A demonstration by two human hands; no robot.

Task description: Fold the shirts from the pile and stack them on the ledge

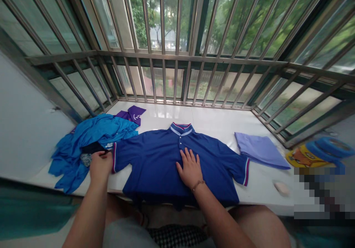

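A dark blue polo shirt point(161, 163) lies spread front side up on the white sill, its collar toward the window and its hem at the near edge. Red and white stripes trim the collar and both sleeve cuffs. With fingers spread, my right hand point(190, 168) rests flat on the shirt's chest, just below the buttons. My left hand point(101, 163) is closed at the left sleeve's cuff, fingertips pinched on its edge. Close behind that hand is a heap of bright blue clothing point(94, 129), with dark and patterned cloth showing in it.
Purple cloth point(134, 114) lies behind the heap. To the right are a folded lavender cloth point(260, 150), a small pale object point(281, 188) and a yellow container with a blue lid point(313, 153). Metal window bars point(191, 59) enclose the sill point(210, 116).
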